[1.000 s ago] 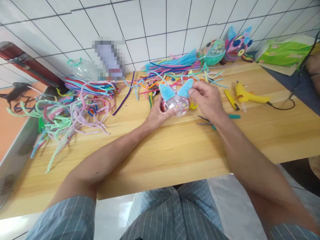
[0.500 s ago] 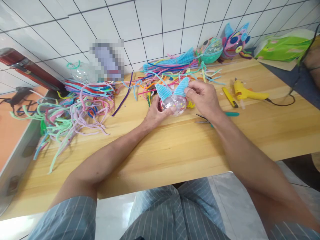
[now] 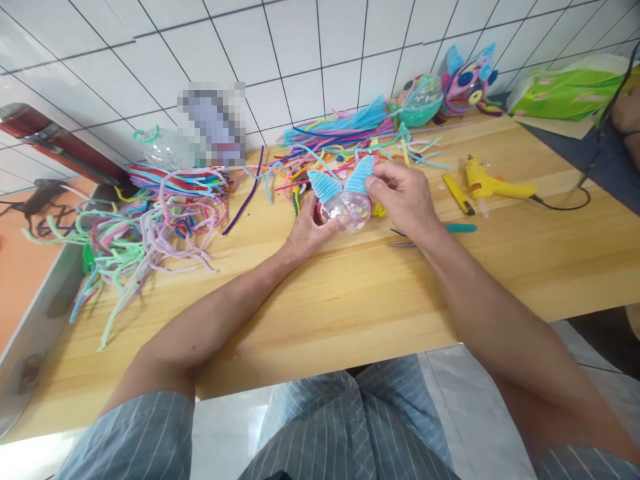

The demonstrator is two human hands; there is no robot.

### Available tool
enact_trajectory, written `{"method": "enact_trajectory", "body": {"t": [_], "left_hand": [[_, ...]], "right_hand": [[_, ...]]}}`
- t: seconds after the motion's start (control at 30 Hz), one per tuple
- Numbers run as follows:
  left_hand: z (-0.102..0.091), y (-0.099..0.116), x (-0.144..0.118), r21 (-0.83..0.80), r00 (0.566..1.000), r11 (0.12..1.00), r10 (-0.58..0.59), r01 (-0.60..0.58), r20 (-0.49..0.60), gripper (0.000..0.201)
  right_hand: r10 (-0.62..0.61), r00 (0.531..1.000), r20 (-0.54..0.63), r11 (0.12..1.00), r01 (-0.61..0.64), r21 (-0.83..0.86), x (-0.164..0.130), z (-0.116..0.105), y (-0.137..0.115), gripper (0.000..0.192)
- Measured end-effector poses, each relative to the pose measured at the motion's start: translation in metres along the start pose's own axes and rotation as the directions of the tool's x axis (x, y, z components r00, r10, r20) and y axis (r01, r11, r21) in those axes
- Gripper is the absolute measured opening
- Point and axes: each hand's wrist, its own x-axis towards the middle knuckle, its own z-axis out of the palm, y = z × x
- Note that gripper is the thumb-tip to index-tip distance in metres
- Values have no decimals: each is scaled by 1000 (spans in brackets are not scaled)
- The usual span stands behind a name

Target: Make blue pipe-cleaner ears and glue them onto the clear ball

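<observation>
A clear plastic ball (image 3: 347,209) with coloured bits inside carries two light-blue pipe-cleaner ears (image 3: 324,185) on top. My left hand (image 3: 306,233) cups the ball from below and the left, just above the wooden table (image 3: 350,293). My right hand (image 3: 403,198) holds it from the right, with the fingertips pinching the base of the right ear (image 3: 359,175).
Heaps of coloured pipe cleaners (image 3: 150,220) cover the table's left and back. Small pliers with a teal handle (image 3: 430,233), a yellow utility knife (image 3: 455,193) and a yellow glue gun (image 3: 487,187) with its cord lie right of my hands. Finished decorated balls (image 3: 450,87) stand by the tiled wall.
Both hands hold the ball much as before. The view has shifted slightly, and the ball sits a little further left in it.
</observation>
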Motion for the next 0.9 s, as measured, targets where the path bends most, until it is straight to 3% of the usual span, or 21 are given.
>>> {"method": "enact_trajectory", "body": {"t": [0.9], "left_hand": [[-1, -4, 0, 28, 1000, 1000, 4, -4, 16, 87]], "right_hand": [[-9, 1000, -16, 1000, 9, 13, -2, 2, -3, 14]]}}
